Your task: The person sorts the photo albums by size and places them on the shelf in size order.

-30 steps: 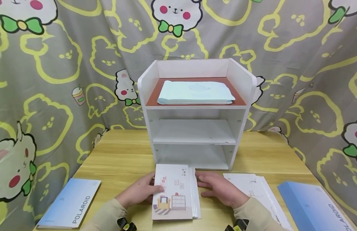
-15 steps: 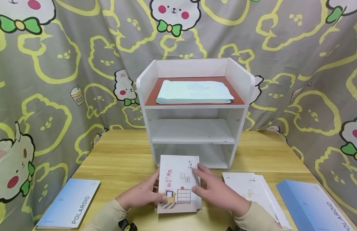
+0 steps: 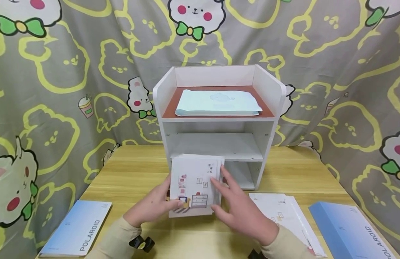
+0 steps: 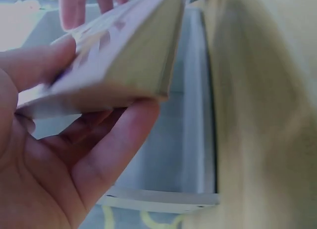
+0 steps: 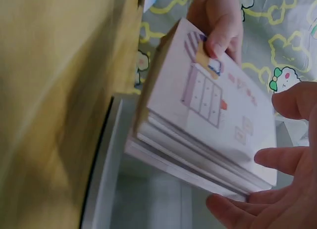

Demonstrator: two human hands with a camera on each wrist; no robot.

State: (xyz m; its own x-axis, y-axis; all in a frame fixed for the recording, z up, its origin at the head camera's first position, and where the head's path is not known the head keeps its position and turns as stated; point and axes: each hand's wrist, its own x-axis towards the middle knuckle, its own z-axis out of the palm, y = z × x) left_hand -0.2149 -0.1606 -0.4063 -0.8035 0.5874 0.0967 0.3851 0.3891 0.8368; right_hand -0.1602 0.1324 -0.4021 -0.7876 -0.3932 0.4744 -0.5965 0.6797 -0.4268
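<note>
A stack of white books (image 3: pixel 193 183), its cover printed with a chest of drawers and picture frames, is lifted and tilted before the white shelf unit (image 3: pixel 216 160). Its top end overlaps the lower compartment in the head view. My left hand (image 3: pixel 154 203) grips its left side, thumb on the cover and fingers underneath, as the left wrist view confirms. On the right side, my right hand (image 3: pixel 245 212) touches the edge with spread, fairly straight fingers. Layered edges of the stack (image 5: pixel 198 110) face the right hand (image 5: pixel 292 174) in the right wrist view.
A pale packet with a whale drawing (image 3: pixel 216 102) lies on the unit's top. Blue POLAROID albums lie at the left (image 3: pixel 77 226) and right (image 3: pixel 352 230) of the wooden table. More white books (image 3: pixel 284 212) lie by the right forearm. A patterned curtain (image 3: pixel 122 43) hangs behind.
The stack has risen from the table and moved forward toward the shelf unit, held by my left hand. My right hand has come in from beside it to touch its right edge.
</note>
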